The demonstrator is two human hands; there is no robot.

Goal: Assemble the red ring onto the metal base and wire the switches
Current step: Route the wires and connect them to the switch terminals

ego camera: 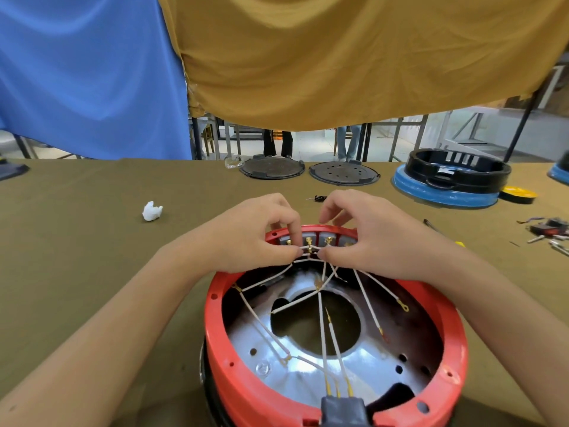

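While both hands work at the far wall of the red ring [215, 306], which already sits on the shiny metal base [311, 371], the wiring looks to be the step in hand. The left hand [255, 238] pinches a white wire [303, 248] between thumb and forefinger, its brass connector [310, 249] sticking out just past the fingertips toward the right hand [366, 238], whose thumb and fingers are curled in close against the same wire bundle; whether it actually grips a wire cannot be told. Directly beyond the pinch, and slightly above it, stand the switch terminals [308, 241] on the ring's inner wall. Three brass tabs show plainly, with perhaps a fourth half hidden under the right hand. The middle tab lies nearest the held connector, almost touching it, and the left hand is the closer one to seat it. The connector's long axis runs roughly across, while the tab points toward the person, so it likely needs turning before it slides on. On the near side of the grip, about eight white wires fan down into the base, several ending loose in brass tips, and three run into a grey plug [341, 409] at the ring's near edge.
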